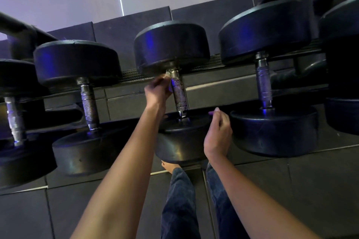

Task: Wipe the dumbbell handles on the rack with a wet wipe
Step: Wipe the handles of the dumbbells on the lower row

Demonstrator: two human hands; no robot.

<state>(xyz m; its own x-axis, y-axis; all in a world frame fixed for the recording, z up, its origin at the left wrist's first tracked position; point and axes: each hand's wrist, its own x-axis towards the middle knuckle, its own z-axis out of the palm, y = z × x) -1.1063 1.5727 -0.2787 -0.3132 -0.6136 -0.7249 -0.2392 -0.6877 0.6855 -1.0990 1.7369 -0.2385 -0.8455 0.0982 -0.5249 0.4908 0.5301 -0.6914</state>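
Steel handles (178, 93), four; one wet wipe (168, 79) in the pinch of left fingers (160, 82); right fingers (219, 115) loose, empty.

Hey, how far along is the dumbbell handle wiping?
In hand: the left hand holds the wet wipe against the middle handle, near its top. Done: cannot tell from looks. Left: the rest of that handle, perhaps the neighbouring handles.
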